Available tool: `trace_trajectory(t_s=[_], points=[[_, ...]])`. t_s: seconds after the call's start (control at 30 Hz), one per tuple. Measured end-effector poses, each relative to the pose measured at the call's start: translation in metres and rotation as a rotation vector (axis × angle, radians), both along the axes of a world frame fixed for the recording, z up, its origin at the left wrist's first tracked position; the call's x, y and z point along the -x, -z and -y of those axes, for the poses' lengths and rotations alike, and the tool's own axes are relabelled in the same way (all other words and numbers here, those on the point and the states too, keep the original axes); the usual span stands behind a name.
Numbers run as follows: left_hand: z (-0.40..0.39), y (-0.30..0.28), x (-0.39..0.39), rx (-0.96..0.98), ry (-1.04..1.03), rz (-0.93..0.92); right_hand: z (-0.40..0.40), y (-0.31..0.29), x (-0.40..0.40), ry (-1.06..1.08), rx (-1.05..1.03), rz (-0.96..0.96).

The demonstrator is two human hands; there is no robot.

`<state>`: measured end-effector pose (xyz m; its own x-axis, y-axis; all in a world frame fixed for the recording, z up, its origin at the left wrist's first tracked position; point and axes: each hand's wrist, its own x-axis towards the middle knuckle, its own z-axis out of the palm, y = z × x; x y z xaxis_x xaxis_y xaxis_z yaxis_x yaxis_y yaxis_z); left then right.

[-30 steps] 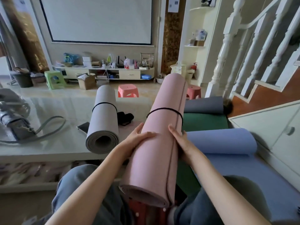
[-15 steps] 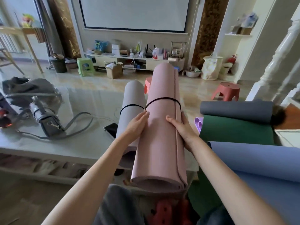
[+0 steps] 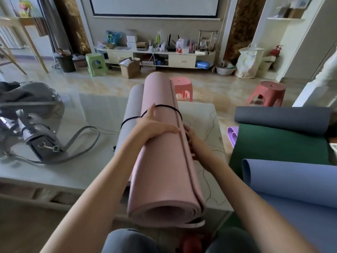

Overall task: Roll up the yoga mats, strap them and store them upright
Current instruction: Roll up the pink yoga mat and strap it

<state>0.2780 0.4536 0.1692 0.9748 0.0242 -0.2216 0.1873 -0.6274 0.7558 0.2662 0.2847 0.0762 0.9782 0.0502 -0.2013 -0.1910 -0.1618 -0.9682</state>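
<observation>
Fingers (image 3: 169, 129) of our left hand (image 3: 153, 126) lie straight and together across the top of the rolled pink mat (image 3: 164, 161); thumb hooks near the black strap (image 3: 164, 106) at 12 o'clock. Our right hand (image 3: 191, 143) sits at the mat's 3 o'clock side, fingers tucked under, spread unclear. Pink mat lies on the table (image 3: 73, 170), touching the grey rolled mat (image 3: 130, 106) at its 9 o'clock. Grey handbag (image 3: 38, 141) far 9 o'clock. Green mat (image 3: 279, 145) and blue mat (image 3: 291, 181) at 3 o'clock.
</observation>
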Motion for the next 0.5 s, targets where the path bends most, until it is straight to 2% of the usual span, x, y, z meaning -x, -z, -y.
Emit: trace_trajectory(t_s=[0.07,0.17,0.23,0.33,0.5], points=[[-0.008,-0.007,-0.002,-0.079,-0.027,-0.005,-0.009,0.025,-0.01,0.023,0.196,0.085],[-0.015,-0.013,-0.001,-0.153,-0.004,-0.046,-0.014,0.053,-0.037,-0.025,0.884,0.233],[-0.015,-0.015,-0.002,-0.201,0.015,-0.073,-0.017,0.059,-0.056,-0.172,1.162,0.191],[-0.018,-0.015,-0.004,-0.247,0.032,-0.087,-0.028,0.064,-0.089,-0.309,1.312,0.114],[-0.034,-0.017,-0.01,-0.288,0.029,-0.101,-0.05,0.071,-0.13,-0.433,1.442,0.097]])
